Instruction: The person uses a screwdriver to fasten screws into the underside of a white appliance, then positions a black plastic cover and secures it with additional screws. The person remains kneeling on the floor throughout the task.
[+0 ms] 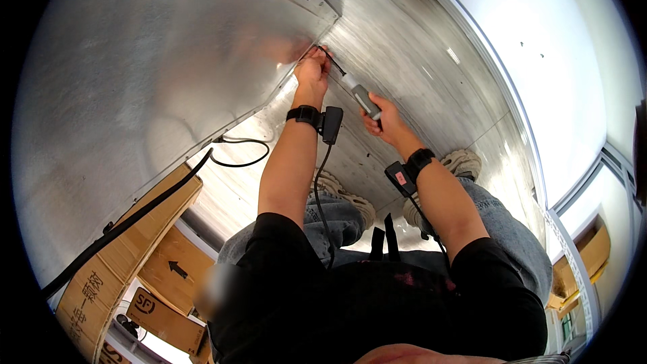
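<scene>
My right hand (387, 124) is wrapped round the handle of a grey and white screwdriver (361, 94). Its thin dark shaft slants up and left to the lower edge of a large shiny metal panel (182, 54). At that edge, close to the panel's corner, my left hand (311, 73) is closed with its fingers pinched about the front end of the shaft. Those fingers hide the tip and whatever it touches.
A thick black cable (135, 219) runs along the panel's lower edge, with a thin black loop (246, 162) beside it. Cardboard boxes (162, 269) stand at the lower left. The wood-look floor (431, 87) meets a white wall (539, 47) at right. Both wrists carry strapped-on, wired black devices.
</scene>
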The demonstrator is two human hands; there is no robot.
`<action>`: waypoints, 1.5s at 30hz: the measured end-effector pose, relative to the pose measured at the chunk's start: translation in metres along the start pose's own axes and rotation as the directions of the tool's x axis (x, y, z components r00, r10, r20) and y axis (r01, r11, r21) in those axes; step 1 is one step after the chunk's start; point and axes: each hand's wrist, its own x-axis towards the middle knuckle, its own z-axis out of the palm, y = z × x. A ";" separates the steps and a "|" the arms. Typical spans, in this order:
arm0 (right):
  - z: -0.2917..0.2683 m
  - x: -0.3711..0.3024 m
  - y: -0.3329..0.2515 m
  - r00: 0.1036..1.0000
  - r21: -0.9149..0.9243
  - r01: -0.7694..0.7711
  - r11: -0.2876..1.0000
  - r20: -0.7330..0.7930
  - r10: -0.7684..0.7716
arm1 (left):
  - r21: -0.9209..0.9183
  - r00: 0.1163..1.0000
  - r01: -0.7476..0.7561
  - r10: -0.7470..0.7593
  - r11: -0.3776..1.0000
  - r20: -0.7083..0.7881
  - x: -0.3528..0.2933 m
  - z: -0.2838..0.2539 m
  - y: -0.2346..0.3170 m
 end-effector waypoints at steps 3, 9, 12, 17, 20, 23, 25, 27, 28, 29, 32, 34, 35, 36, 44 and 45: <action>-0.009 -0.008 0.004 0.998 -0.036 -0.052 0.998 -0.039 0.050 | 0.052 1.000 -0.024 0.024 0.998 0.004 -0.007 0.003 -0.003; -0.008 -0.011 -0.001 0.999 -0.119 0.019 0.993 -0.035 -0.023 | 0.024 0.999 -0.023 0.022 0.999 0.035 -0.018 0.014 0.001; -0.007 -0.020 -0.014 0.971 -0.156 0.134 0.979 -0.178 -0.162 | 0.050 0.992 -0.033 0.027 0.998 0.120 -0.026 0.030 0.001; -0.030 -0.046 -0.047 0.817 -0.217 0.413 0.885 -0.342 -0.465 | 0.058 0.940 -0.103 0.078 0.993 0.333 -0.061 0.102 0.010; -0.049 -0.073 -0.067 0.657 -0.205 0.625 0.753 -0.384 -0.649 | 0.061 0.850 -0.166 0.112 0.984 0.515 -0.094 0.159 0.016; -0.066 -0.104 -0.081 0.463 -0.160 0.797 0.583 -0.458 -0.758 | 0.146 0.708 -0.384 0.189 0.912 0.681 -0.120 0.216 0.001; -0.075 -0.126 -0.085 0.361 -0.119 0.852 0.509 -0.569 -0.738 | 0.266 0.544 -0.709 0.267 0.653 0.795 -0.138 0.254 -0.015; -0.084 -0.144 -0.088 0.266 -0.118 0.882 0.456 -0.674 -0.689 | 0.270 0.364 -0.906 0.274 0.326 0.890 -0.148 0.280 -0.035; -0.090 -0.149 -0.086 0.238 -0.120 0.890 0.439 -0.699 -0.674 | 0.240 0.279 -0.956 0.260 0.170 0.925 -0.150 0.291 -0.044; -0.096 -0.155 -0.084 0.213 -0.122 0.898 0.424 -0.723 -0.657 | 0.199 0.196 -0.980 0.233 0.011 0.953 -0.151 0.301 -0.053; -0.109 -0.167 -0.078 0.163 -0.139 0.910 0.391 -0.747 -0.644 | 0.111 0.069 -0.977 0.220 -0.184 0.973 -0.145 0.318 -0.071; -0.111 -0.169 -0.074 0.141 -0.147 0.914 0.377 -0.759 -0.636 | 0.067 0.018 -0.968 0.196 -0.244 0.980 -0.139 0.323 -0.077; -0.112 -0.171 -0.073 0.141 -0.149 0.913 0.379 -0.758 -0.636 | 0.048 -0.005 -0.960 0.187 -0.276 0.982 -0.137 0.325 -0.079; -0.113 -0.172 -0.072 0.143 -0.150 0.912 0.382 -0.757 -0.638 | 0.043 -0.010 -0.957 0.182 -0.285 0.983 -0.135 0.327 -0.080; -0.112 -0.165 -0.063 0.168 -0.152 0.901 0.406 -0.742 -0.649 | -0.005 -0.069 -0.949 0.194 -0.317 0.979 -0.128 0.331 -0.083; -0.111 -0.165 -0.063 0.168 -0.163 0.899 0.407 -0.730 -0.663 | 0.018 -0.041 -0.959 0.202 -0.283 0.979 -0.128 0.329 -0.081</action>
